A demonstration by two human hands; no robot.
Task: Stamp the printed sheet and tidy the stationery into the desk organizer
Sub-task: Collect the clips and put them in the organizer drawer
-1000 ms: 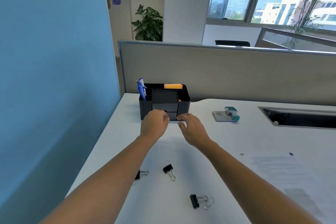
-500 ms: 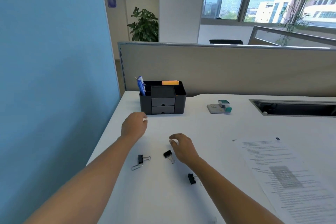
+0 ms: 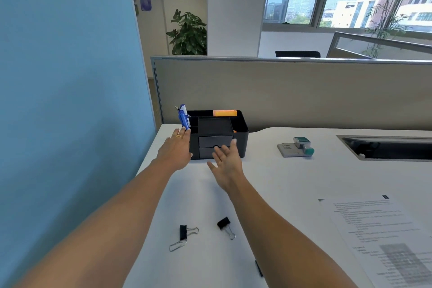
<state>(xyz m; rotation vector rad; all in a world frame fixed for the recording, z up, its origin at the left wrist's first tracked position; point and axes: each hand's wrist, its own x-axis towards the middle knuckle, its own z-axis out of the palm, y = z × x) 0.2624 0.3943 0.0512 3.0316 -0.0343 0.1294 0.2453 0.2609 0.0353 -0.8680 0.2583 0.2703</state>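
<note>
A black desk organizer [image 3: 240, 138] stands at the desk's back left, with blue pens [image 3: 184, 117] and an orange pad [image 3: 224, 113] in its top compartments and two shut drawers in front. My left hand [image 3: 175, 152] is flat and open against the organizer's left side. My right hand [image 3: 227, 163] is open in front of the lower drawer, fingers spread. Two black binder clips [image 3: 183, 232] [image 3: 224, 223] lie on the desk near me; a third [image 3: 258, 268] shows partly beside my right forearm. The printed sheet [image 3: 383, 238] lies at right. A green stamp [image 3: 304, 145] rests on its grey pad.
A blue wall runs along the left and a beige partition [image 3: 304, 93] stands behind the white desk [image 3: 280, 182]. A cable slot [image 3: 385, 147] opens at the back right of the desk.
Both hands went from the organizer back toward the clips, then forward again to the organizer, now open. The view shifted with my head.
</note>
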